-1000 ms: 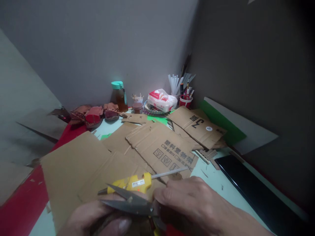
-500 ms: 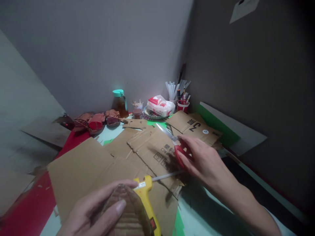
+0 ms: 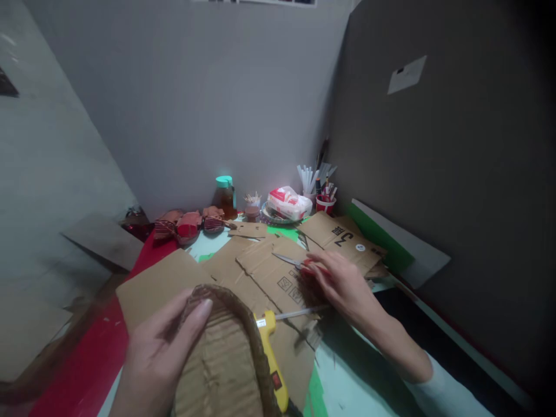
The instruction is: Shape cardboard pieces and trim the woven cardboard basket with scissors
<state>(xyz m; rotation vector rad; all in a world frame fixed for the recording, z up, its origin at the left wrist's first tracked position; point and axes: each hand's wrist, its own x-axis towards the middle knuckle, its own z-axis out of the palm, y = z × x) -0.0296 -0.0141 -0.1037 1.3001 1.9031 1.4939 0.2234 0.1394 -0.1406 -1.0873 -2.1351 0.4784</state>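
Observation:
My left hand (image 3: pixel 160 353) holds a rounded piece of corrugated cardboard (image 3: pixel 223 359) with a woven brown edge, close to me at the bottom. My right hand (image 3: pixel 343 284) reaches out over the flat cardboard sheets (image 3: pixel 278 272) and rests on red-handled scissors (image 3: pixel 299 264), whose blades lie flat and point left. Between the two hands a yellow glue gun (image 3: pixel 273 362) lies on the cardboard, its clear glue stick pointing toward my right hand.
Large cardboard sheets (image 3: pixel 160 281) cover a table with red (image 3: pixel 87 370) and pale green surfaces. At the back stand a bottle with a teal cap (image 3: pixel 226 196), a tissue pack (image 3: pixel 289 202), a red cup of pens (image 3: pixel 325 200) and small cardboard models (image 3: pixel 189 223). A dark panel (image 3: pixel 434 174) rises at right.
My right hand carried the scissors from close by my left hand out onto the cardboard sheets and laid them down flat. My left hand lifted the rounded cardboard piece higher into view.

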